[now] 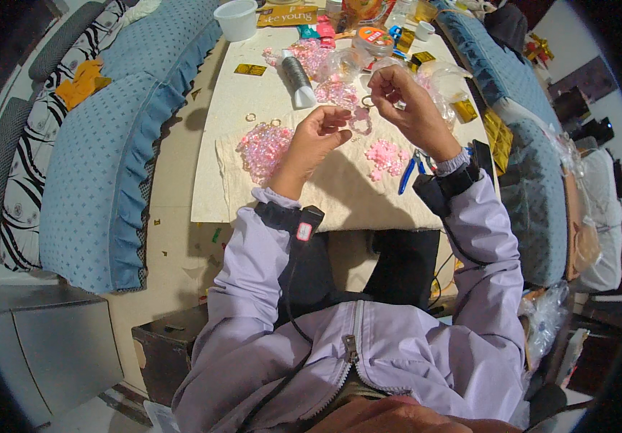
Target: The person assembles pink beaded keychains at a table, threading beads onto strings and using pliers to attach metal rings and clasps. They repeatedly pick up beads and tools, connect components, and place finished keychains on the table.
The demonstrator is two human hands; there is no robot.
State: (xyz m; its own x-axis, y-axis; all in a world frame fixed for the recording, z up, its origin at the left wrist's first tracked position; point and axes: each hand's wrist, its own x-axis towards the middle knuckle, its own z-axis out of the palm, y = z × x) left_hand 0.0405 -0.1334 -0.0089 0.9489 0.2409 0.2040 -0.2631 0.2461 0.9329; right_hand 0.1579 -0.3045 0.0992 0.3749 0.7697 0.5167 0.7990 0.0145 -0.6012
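The right hand [413,107] is curling its fingers narrowly just above a gold ring [367,102] and a pink beaded charm [361,123]; I cannot tell whether it is gripping them. The left hand [315,137] is bending its fingers left of the charm, its hold unclear. Clear-pink beads [260,150] are lying beside its wrist, pink beads [386,157] and blue-handled pliers [407,177] are resting near the right wrist, and a grey spool [296,76] is lying beyond.

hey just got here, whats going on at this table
A person is working with pink beads at a table. A small pink beaded piece appears to hang below the raised right hand; the left hand is close by, though whether it holds anything is unclear. A bead pile and a blue-handled tool lie nearby.
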